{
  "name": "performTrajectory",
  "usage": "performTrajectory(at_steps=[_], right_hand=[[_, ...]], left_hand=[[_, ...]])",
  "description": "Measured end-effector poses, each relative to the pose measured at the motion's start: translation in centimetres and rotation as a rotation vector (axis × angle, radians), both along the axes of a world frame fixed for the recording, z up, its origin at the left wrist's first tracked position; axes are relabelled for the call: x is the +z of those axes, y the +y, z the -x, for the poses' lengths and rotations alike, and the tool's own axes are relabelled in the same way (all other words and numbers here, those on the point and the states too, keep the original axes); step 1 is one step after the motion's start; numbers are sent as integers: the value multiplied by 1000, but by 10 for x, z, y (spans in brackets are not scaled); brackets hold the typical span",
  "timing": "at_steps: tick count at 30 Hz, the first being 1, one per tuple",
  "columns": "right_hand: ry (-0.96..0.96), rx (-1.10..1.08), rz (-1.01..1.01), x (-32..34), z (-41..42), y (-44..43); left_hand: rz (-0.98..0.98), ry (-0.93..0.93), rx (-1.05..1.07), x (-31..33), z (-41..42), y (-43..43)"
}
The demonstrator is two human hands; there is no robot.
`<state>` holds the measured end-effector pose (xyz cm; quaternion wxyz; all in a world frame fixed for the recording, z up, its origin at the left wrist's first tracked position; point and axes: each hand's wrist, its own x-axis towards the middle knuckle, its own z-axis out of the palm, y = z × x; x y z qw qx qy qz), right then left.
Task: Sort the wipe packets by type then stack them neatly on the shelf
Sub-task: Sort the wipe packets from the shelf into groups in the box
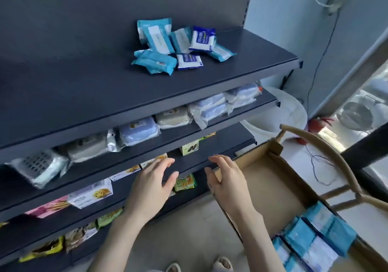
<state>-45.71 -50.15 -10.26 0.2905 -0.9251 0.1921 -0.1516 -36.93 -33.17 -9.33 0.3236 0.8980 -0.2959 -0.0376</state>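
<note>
While packets (178, 47) crowd the shelf (84, 86) rear, its front edge lies bare.

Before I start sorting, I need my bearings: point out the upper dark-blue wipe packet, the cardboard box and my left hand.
upper dark-blue wipe packet (202, 39): head view, on its white label.
cardboard box (262, 189): head view, on its bare floor.
left hand (150, 187): head view, on its back.

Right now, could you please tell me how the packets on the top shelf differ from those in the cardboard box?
The shelf packets lie in a jumbled, overlapping pile; the box packets lie side by side in rows. The shelf packets mix teal with dark blue ones; the box packets in view look all teal. Both include teal-and-white wrappers.
</note>
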Motion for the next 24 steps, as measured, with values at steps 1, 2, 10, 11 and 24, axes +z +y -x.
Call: performTrajectory(at_steps=[1, 2, 10, 11, 24], right_hand=[[-11, 15, 2, 6, -13, 5], [-23, 28, 4, 14, -25, 9], [-143, 89, 76, 75, -134, -6], [-156, 89, 81, 82, -149, -12], [46, -10, 100, 100, -326, -112]], left_hand=[[11, -16, 17, 7, -10, 8], [28, -32, 29, 14, -21, 14], [159, -191, 83, 68, -123, 14], [174, -204, 80, 73, -138, 8], [-179, -167, -30, 94, -321, -101]])
